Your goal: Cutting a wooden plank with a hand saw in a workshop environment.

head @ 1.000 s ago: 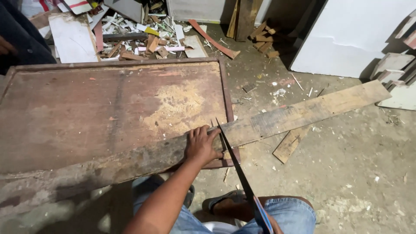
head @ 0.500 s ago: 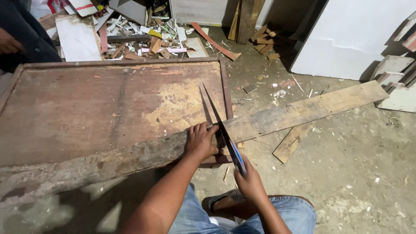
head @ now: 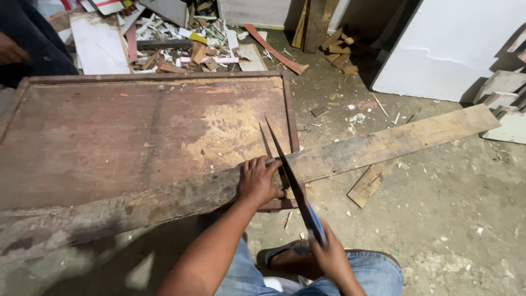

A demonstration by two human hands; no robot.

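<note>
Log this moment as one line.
left hand: pressing plank | right hand: gripping saw | saw: blade on plank | plank: lying across table

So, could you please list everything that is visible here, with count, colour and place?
long plank: one, grey-brown, lying across the table's near edge and out over the floor
table: one, reddish-brown with a raised rim, left half
hand saw: one, dark blade, blue handle, set on the plank
short board: one, brown, on the floor under the plank
wood scraps: many, mixed colours, piled behind the table
white panel: one, top right
another person's sleeve: dark, top left
left hand: pressing on the plank
right hand: grip on the saw handle
</note>
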